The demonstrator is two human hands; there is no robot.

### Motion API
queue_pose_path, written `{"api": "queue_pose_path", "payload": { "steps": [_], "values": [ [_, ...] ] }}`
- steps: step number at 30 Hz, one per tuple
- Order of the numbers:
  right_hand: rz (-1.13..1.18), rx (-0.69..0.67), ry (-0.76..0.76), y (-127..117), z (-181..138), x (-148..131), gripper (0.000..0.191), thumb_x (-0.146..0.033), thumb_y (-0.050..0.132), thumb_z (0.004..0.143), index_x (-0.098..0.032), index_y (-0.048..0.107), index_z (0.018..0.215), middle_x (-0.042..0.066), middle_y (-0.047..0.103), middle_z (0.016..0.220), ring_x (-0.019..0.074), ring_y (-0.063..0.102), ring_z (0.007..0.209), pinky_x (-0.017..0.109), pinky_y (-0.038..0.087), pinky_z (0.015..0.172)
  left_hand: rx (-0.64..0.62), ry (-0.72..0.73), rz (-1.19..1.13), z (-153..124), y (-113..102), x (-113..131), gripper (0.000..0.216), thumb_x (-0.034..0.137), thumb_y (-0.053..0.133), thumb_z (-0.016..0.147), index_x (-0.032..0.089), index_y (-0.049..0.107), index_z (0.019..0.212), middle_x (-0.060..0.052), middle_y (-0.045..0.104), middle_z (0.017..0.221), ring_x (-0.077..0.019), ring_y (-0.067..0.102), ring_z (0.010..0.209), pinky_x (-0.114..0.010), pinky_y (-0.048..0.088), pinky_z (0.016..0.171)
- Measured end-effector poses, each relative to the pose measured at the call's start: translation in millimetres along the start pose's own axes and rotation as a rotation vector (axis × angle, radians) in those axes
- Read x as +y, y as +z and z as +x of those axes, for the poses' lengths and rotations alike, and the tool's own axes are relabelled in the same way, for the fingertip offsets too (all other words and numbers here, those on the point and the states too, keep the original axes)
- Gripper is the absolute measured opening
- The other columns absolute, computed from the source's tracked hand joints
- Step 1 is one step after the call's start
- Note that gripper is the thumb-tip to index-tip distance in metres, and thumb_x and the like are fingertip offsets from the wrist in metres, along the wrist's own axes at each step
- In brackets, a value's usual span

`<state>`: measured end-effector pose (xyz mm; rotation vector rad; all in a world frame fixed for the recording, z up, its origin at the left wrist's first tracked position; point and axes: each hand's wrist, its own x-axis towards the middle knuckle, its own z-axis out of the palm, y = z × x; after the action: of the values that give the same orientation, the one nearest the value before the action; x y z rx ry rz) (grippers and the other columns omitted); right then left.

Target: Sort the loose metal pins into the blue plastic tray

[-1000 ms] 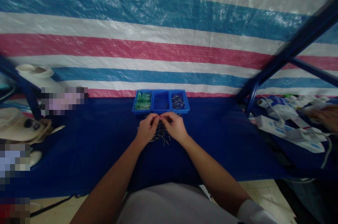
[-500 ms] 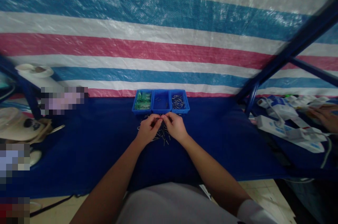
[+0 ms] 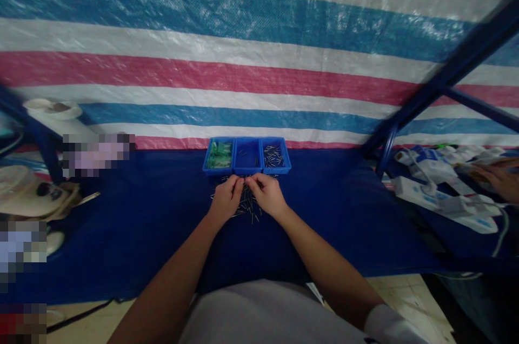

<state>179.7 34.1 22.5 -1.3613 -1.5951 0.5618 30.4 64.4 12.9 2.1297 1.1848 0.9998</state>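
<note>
My left hand (image 3: 227, 197) and my right hand (image 3: 267, 192) are close together over a loose pile of thin metal pin-like pieces (image 3: 250, 207) on the blue table. The thumb and fingers of each are pinched, their tips a small gap apart. Whatever lies in the pinches is too small to make out. Just beyond stand three joined blue bins. In the left bin (image 3: 206, 165) are green-tinted plastic packets (image 3: 219, 156); the middle bin (image 3: 247, 144) has a few thin pieces, and the right bin (image 3: 287, 165) holds many.
A striped plastic sheet (image 3: 259, 79) hangs behind the blue table (image 3: 162, 236). Dark blue metal bars (image 3: 421, 100) rise at the right, near a white power strip (image 3: 441, 206). Another person's hand (image 3: 500, 177) is at the far right. A pale bag (image 3: 28, 192) lies left.
My fingertips have come slightly apart. The left hand has shifted a little to the left, and the bins have not moved.
</note>
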Motion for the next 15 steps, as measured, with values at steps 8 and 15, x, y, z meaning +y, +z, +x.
{"api": "queue_pose_path", "payload": {
  "steps": [8, 15],
  "values": [
    [0.038, 0.017, 0.019, -1.1, 0.0, -1.0, 0.034, -0.04, 0.047, 0.092, -0.019, 0.06, 0.068, 0.0, 0.059, 0.061, 0.0128, 0.054, 0.058, 0.023, 0.04, 0.056, 0.002, -0.044, -0.147, -2.0, -0.9, -0.3, 0.028, 0.036, 0.038, 0.093, 0.018, 0.052, 0.078, 0.004, 0.051, 0.057, -0.0098, 0.05, 0.052, -0.022, 0.038, 0.056],
    [0.06, 0.046, 0.08, -1.1, 1.2, 2.7, 0.037, -0.044, 0.046, 0.091, -0.018, 0.06, 0.069, -0.001, 0.059, 0.059, 0.0124, 0.054, 0.054, 0.023, 0.039, 0.054, -0.024, -0.046, -0.258, -3.6, 2.1, -2.1, 0.019, 0.036, 0.046, 0.091, 0.019, 0.054, 0.091, 0.004, 0.052, 0.061, -0.0097, 0.05, 0.052, -0.022, 0.039, 0.054]
  ]
}}
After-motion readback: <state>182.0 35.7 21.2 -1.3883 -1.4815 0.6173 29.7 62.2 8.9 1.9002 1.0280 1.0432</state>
